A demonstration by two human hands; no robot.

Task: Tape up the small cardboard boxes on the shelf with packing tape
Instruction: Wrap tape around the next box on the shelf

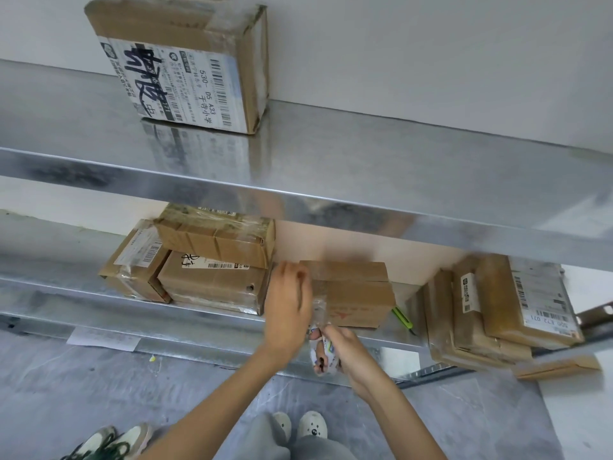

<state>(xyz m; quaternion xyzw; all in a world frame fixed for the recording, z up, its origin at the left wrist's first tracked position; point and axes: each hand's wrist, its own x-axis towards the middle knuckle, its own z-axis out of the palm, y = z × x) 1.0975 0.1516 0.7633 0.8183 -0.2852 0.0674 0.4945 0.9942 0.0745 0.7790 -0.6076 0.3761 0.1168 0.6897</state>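
A small brown cardboard box (360, 293) stands on the lower metal shelf (205, 322), near its front edge. A strip of clear packing tape (318, 293) runs over the box's left end and down to a tape roll (323, 353) below the shelf edge. My left hand (288, 307) presses the tape against the box's left side, fingers fairly straight. My right hand (348, 355) grips the tape roll just under the box.
A stack of taped boxes (212, 263) sits left of the box, and leaning parcels (497, 310) sit at the right. A green utility knife (403, 318) lies between. One labelled box (185, 68) stands on the upper shelf (365, 180). Another person's shoes (109, 441) are at lower left.
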